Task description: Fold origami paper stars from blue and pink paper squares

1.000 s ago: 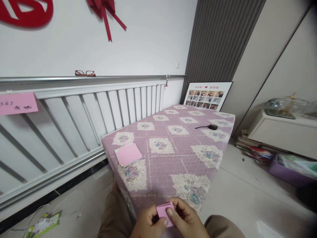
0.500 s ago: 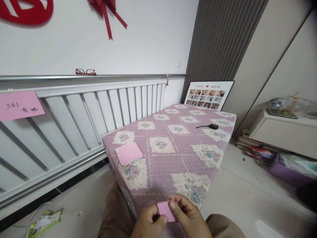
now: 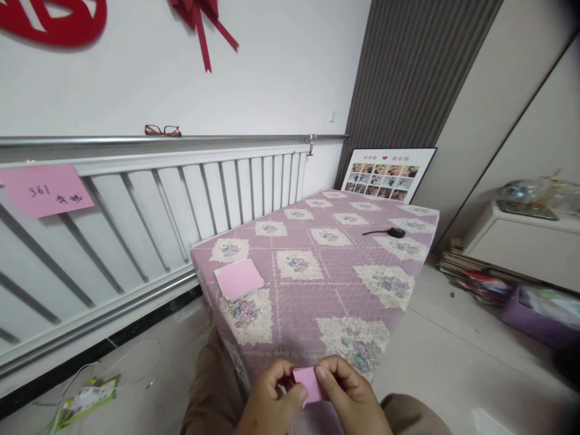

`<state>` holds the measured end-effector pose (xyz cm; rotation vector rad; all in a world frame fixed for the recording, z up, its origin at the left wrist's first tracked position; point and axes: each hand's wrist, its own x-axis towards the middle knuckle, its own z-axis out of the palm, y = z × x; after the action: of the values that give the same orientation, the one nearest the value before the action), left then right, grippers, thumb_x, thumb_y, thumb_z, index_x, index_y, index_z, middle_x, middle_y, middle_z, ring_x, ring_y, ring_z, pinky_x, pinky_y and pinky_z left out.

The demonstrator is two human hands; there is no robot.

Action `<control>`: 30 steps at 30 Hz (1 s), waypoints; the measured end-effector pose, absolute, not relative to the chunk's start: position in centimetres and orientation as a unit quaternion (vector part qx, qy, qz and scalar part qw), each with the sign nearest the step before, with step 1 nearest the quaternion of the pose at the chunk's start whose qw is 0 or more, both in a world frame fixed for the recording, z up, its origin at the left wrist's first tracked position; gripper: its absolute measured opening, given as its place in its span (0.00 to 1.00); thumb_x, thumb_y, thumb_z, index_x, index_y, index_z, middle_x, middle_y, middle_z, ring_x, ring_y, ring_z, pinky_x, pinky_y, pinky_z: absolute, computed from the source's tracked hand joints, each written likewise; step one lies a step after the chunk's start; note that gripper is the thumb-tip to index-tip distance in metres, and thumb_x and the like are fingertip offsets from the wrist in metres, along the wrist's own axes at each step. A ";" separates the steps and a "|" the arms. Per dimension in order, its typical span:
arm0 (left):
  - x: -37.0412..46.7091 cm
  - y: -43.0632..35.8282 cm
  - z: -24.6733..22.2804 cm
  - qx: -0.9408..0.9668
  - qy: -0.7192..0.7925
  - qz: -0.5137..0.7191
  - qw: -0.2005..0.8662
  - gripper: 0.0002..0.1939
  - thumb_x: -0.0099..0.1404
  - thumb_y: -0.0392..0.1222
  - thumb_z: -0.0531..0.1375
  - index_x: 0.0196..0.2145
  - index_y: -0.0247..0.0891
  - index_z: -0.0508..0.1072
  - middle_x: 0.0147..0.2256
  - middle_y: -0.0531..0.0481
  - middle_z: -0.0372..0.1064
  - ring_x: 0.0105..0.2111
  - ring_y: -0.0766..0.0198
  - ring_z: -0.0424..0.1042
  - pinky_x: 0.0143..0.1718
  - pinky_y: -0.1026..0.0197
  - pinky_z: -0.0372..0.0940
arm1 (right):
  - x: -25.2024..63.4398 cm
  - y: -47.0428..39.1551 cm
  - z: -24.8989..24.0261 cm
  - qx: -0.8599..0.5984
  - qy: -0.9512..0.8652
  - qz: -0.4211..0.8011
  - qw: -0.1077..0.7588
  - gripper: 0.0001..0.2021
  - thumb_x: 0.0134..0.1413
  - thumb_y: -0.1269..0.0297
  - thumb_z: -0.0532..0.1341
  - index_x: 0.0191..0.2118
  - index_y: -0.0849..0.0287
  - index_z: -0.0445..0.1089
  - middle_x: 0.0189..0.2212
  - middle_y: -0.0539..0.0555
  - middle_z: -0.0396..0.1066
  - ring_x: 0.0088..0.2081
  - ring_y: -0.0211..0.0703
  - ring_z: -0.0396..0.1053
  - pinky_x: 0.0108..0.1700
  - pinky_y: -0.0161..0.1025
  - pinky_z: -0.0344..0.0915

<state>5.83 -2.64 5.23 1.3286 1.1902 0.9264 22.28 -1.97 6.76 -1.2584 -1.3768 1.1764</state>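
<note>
A small folded piece of pink paper (image 3: 310, 384) is held between my two hands, low over the near edge of the table. My left hand (image 3: 274, 396) pinches its left side, thumb on top. On the right side, my right hand (image 3: 347, 389) grips it with the thumb pressed near the upper corner and the fingers curled behind. The underside of the paper is hidden by my fingers. Farther left on the table lies a stack of pink paper sheets (image 3: 238, 279), with edges of other colours peeking out.
A purple flowered cloth (image 3: 335, 290) covers the table. A black round object with a strap (image 3: 396, 232) lies toward its far right. Beside the table runs a white radiator (image 3: 254, 187), with glasses (image 3: 163, 130) on the ledge. A power strip (image 3: 90, 399) and cables lie on the floor.
The view has shifted slightly, so the room sits a little farther right. My left fingers have moved up along the paper's left edge; both hands still hold it.
</note>
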 end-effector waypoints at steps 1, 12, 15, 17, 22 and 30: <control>5.7 -2.6 5.4 0.549 0.502 0.398 0.537 0.12 0.57 0.43 0.59 0.37 0.34 0.73 0.30 0.50 0.70 0.29 0.65 0.64 0.33 0.65 0.58 | 22.3 -1.9 6.8 -0.510 -0.557 0.476 0.451 0.19 0.51 0.46 0.59 0.24 0.58 0.66 0.20 0.47 0.61 0.25 0.37 0.58 0.29 0.33 0.59; 5.2 -1.8 5.0 0.521 0.501 0.420 0.549 0.11 0.58 0.46 0.58 0.27 0.35 0.71 0.24 0.53 0.66 0.28 0.65 0.62 0.31 0.64 0.56 | 21.8 -2.1 7.1 -0.522 -0.566 0.468 0.434 0.21 0.50 0.42 0.57 0.23 0.57 0.64 0.20 0.47 0.58 0.25 0.37 0.57 0.29 0.34 0.59; 5.5 -2.0 5.0 0.521 0.513 0.443 0.519 0.11 0.58 0.46 0.58 0.25 0.36 0.69 0.24 0.54 0.64 0.28 0.65 0.61 0.32 0.64 0.55 | 21.6 -2.1 7.1 -0.524 -0.558 0.469 0.440 0.21 0.50 0.42 0.57 0.23 0.57 0.63 0.19 0.47 0.57 0.24 0.37 0.56 0.28 0.34 0.58; 5.7 -2.1 5.4 0.509 0.525 0.452 0.511 0.11 0.59 0.46 0.57 0.25 0.36 0.68 0.23 0.54 0.62 0.27 0.65 0.60 0.32 0.64 0.55 | 21.4 -2.1 7.2 -0.524 -0.554 0.470 0.444 0.21 0.50 0.42 0.58 0.22 0.57 0.63 0.19 0.46 0.57 0.23 0.37 0.55 0.27 0.33 0.57; 5.7 -1.9 6.0 0.504 0.515 0.446 0.531 0.11 0.58 0.47 0.58 0.26 0.36 0.69 0.23 0.54 0.61 0.27 0.65 0.60 0.31 0.64 0.55 | 21.3 -1.9 7.2 -0.533 -0.543 0.472 0.444 0.21 0.50 0.42 0.58 0.22 0.57 0.63 0.19 0.46 0.56 0.23 0.36 0.54 0.27 0.33 0.56; 5.7 -2.1 5.5 0.504 0.511 0.463 0.520 0.14 0.61 0.50 0.55 0.27 0.37 0.67 0.24 0.54 0.61 0.28 0.65 0.60 0.32 0.65 0.56 | 20.9 -1.6 7.8 -0.539 -0.541 0.471 0.442 0.23 0.46 0.39 0.58 0.21 0.57 0.61 0.18 0.46 0.56 0.23 0.36 0.54 0.26 0.34 0.56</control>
<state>5.71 -2.09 5.46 1.2072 1.2259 1.1097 20.90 -1.56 7.79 -1.3366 -1.3417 1.1682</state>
